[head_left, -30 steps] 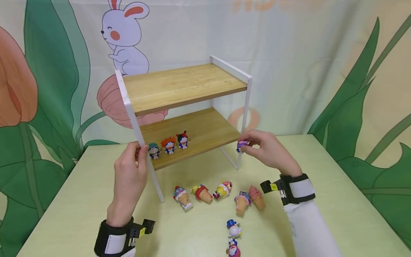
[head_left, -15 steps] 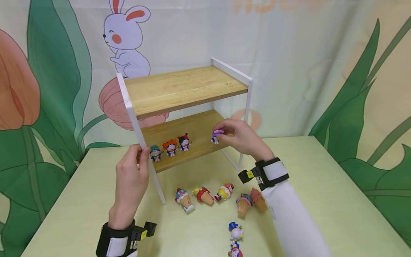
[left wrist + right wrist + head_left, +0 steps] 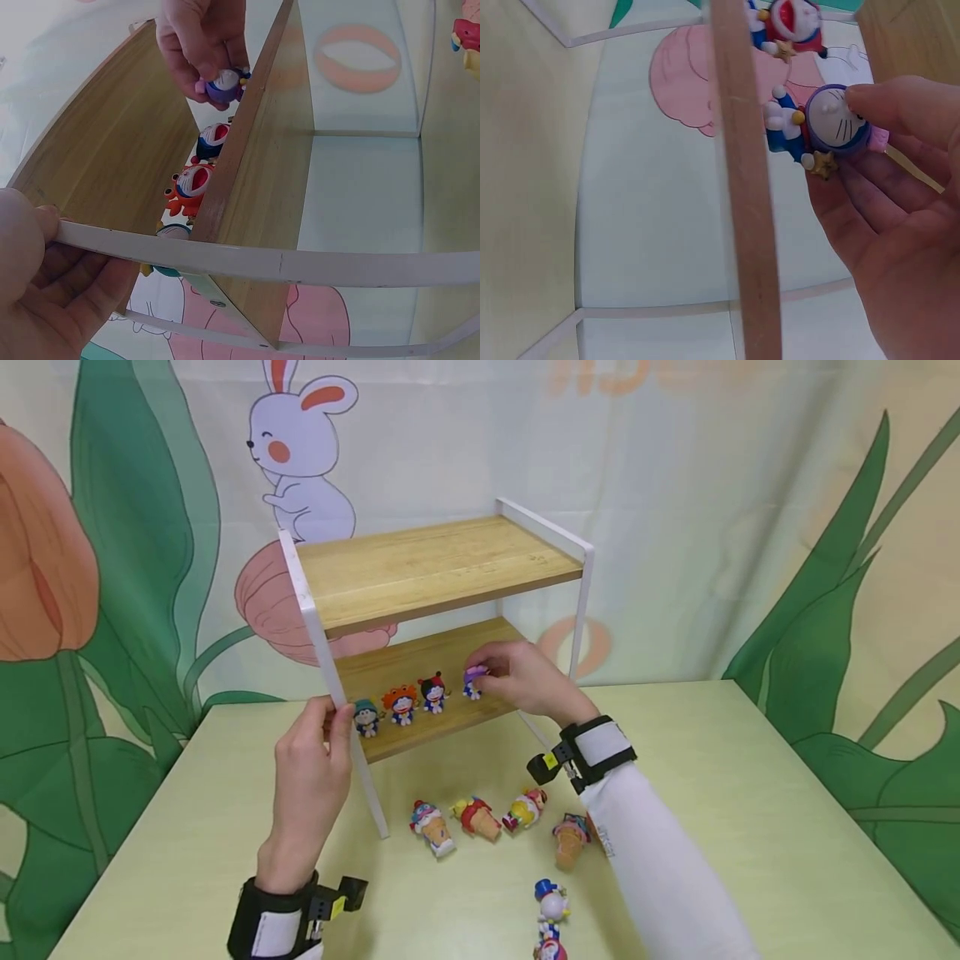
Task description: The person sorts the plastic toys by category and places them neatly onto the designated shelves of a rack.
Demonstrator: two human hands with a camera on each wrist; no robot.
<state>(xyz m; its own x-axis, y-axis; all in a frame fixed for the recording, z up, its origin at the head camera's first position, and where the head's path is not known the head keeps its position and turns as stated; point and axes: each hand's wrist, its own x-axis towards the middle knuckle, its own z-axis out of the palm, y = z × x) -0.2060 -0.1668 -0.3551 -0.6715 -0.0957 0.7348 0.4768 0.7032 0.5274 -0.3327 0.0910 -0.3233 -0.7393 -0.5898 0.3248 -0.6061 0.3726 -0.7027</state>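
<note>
My right hand (image 3: 525,678) pinches a small blue-and-white cat figurine with a purple hat (image 3: 832,124) by its head, thumb on its face. The figurine is upright close over the lower board (image 3: 480,639) of a two-tier wooden shelf. To its left, a figurine in a black-and-red hat (image 3: 432,693), one in an orange crab hat (image 3: 401,704) and one in a teal hat (image 3: 366,717) stand in a row along that board. My left hand (image 3: 313,777) grips the white front-left post (image 3: 247,260) of the shelf, thumb and fingers on either side.
Several ice-cream-cone figurines (image 3: 432,829) lie on the table (image 3: 187,843) in front of the shelf, some near my right forearm. A white figurine in a blue hat (image 3: 552,906) lies closer, above another figurine (image 3: 551,950) cut off by the frame. The upper board (image 3: 442,568) overhangs the row.
My right hand has carried the purple-hatted figurine leftward from beside the right post to over the lower board, near the black-and-red one. My left hand keeps its grip on the post.
</note>
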